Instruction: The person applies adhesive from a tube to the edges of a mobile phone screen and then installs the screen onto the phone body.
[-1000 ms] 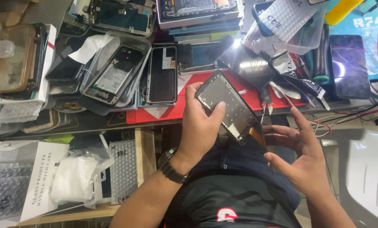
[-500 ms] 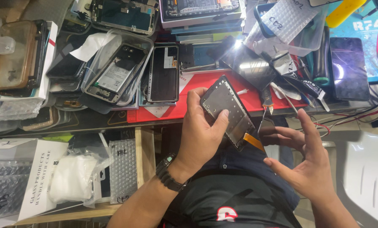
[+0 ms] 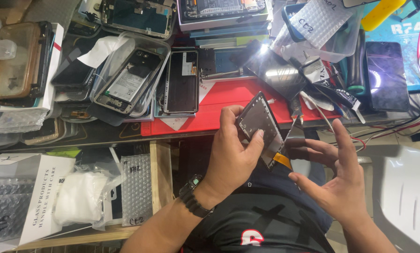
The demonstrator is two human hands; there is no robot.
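The left hand (image 3: 231,159) grips a grey phone screen panel (image 3: 259,127) with thumb and fingers closed on its edges, holding it tilted in the air just in front of the desk (image 3: 102,133) edge, above the person's lap. An orange flex cable (image 3: 282,159) hangs from the lower corner of the panel. The right hand (image 3: 336,180) is open with fingers spread, holding nothing, just beside the panel and near the cable, while a red mat (image 3: 228,100) lies on the desk behind.

Bench (image 3: 125,133): dark, its surface crowded with clutter.
Mat (image 3: 228,96): red, lying on the bench.
Light: bright glare at centre top.
Chair (image 3: 407,187): white plastic, at right.
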